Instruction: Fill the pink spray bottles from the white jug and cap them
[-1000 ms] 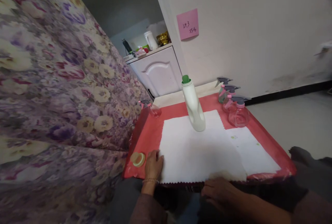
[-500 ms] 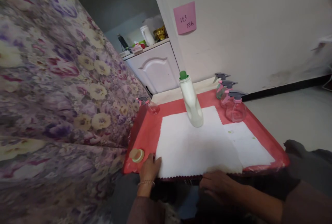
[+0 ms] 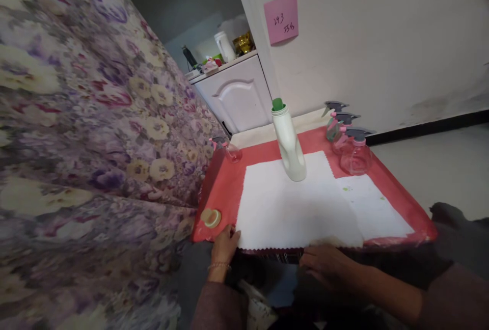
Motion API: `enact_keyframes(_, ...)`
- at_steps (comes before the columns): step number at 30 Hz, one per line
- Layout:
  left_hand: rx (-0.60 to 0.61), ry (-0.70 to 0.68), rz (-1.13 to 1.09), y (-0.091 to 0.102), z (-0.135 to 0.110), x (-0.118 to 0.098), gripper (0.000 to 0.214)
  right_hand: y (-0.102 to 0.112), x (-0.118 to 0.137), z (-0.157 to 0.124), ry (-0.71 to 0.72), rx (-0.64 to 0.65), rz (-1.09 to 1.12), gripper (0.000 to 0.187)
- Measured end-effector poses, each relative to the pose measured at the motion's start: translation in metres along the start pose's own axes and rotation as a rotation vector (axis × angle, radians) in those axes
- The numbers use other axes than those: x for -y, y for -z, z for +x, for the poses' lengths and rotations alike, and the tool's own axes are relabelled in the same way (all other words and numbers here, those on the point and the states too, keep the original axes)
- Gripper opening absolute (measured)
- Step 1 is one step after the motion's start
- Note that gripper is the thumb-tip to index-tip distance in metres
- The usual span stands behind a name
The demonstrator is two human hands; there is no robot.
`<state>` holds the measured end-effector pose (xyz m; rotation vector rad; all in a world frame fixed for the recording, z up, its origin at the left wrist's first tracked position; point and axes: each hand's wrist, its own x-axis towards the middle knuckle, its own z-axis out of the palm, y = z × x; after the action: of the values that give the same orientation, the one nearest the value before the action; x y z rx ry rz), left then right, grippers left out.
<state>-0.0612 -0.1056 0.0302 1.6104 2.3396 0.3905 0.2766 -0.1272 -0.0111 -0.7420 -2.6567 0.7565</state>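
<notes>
A tall pale green plastic bottle with a green cap in its mouth stands on a white scalloped cloth. My left hand is at the cloth's front left corner, fingers curled and thumb touching the edge. Close beyond it, a round yellowish lid lies on the red table cover. My right hand rests along the cloth's front edge with its fingers bent inward. Whether either hand grips anything is hidden.
Several clear spray bottles with grey and pink heads stand at the right back. Another spray bottle is at the left back. A floral curtain hangs along the left side, and a white cabinet stands behind.
The whole view has shifted slightly, so everything appears a little farther right and higher. Both hands keep their places at the table's front edge, and the bottle stands where it was.
</notes>
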Motion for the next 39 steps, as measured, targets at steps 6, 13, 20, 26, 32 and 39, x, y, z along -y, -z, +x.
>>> enact_keyframes(6, -0.028, 0.002, -0.116, 0.001, -0.001, 0.005, 0.02, 0.002, 0.001, 0.001, -0.031, 0.01, -0.025, 0.017)
enact_keyframes(13, 0.026, 0.014, -0.342, 0.011, -0.008, -0.005, 0.044, 0.001, 0.0, 0.0, -0.027, 0.028, -0.023, 0.018)
enact_keyframes(20, 0.284, -0.004, -0.594, 0.015, -0.013, -0.02, 0.071, 0.012, 0.004, 0.001, -0.045, 0.053, -0.023, 0.02)
enact_keyframes(26, 0.298, 0.017, -0.78, 0.014, -0.014, -0.03, 0.053, 0.023, 0.011, 0.001, -0.083, 0.059, -0.025, 0.02)
enact_keyframes(32, 0.261, 0.056, -0.891, 0.01, -0.012, -0.029, 0.057, 0.028, 0.011, 0.0, -0.171, -0.073, -0.018, 0.024)
enact_keyframes(39, 0.27, 0.077, -0.922, 0.005, -0.008, -0.029, 0.057, 0.027, -0.001, -0.001, -0.347, -0.227, -0.042, 0.041)
